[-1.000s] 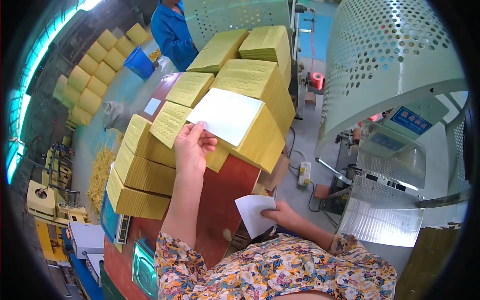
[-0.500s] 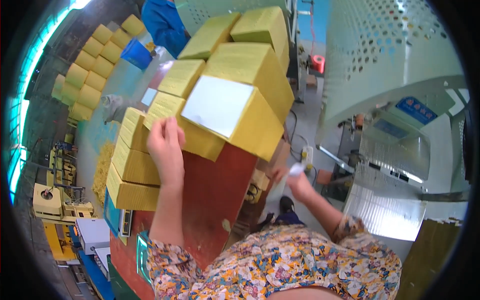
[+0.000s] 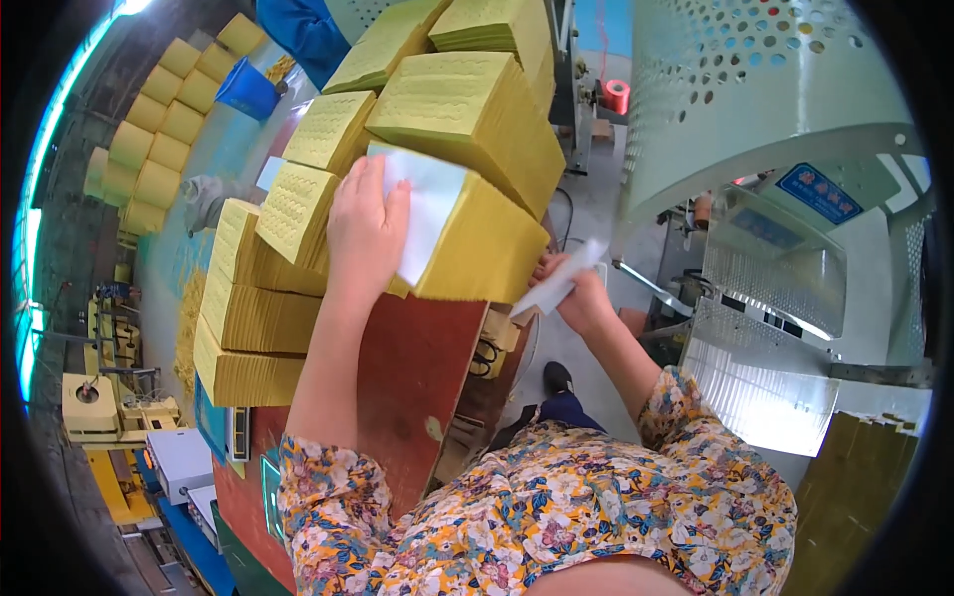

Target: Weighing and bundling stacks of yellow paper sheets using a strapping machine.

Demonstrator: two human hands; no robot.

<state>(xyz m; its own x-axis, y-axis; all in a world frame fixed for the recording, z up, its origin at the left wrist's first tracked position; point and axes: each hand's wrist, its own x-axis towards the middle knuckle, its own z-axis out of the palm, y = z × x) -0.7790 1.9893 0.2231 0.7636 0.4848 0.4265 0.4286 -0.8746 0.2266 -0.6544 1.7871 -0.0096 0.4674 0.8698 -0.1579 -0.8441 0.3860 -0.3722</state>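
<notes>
A block of stacked yellow paper (image 3: 487,243) with a white sheet (image 3: 429,199) on top sits at the front of the pile, over the edge of the red table (image 3: 397,397). My left hand (image 3: 368,223) grips the block's left edge, thumb on the white sheet, fingers closed over the side and partly hidden. At the block's right lower corner, my right hand (image 3: 576,293) pinches a folded white slip of paper (image 3: 558,281). Its fingers are partly behind the slip and close to the block's side; whether they touch it I cannot tell.
More yellow paper blocks (image 3: 452,99) crowd behind and to the left (image 3: 253,318). A green perforated machine guard (image 3: 765,89) curves in at the right. Farther off are a blue bin (image 3: 248,89), a co-worker's blue sleeve (image 3: 303,40) and a red roll (image 3: 616,96).
My left hand has moved onto the block and its white sheet. My right hand has come up to the block's corner with the slip. The block has shifted slightly toward me, away from its neighbours.
</notes>
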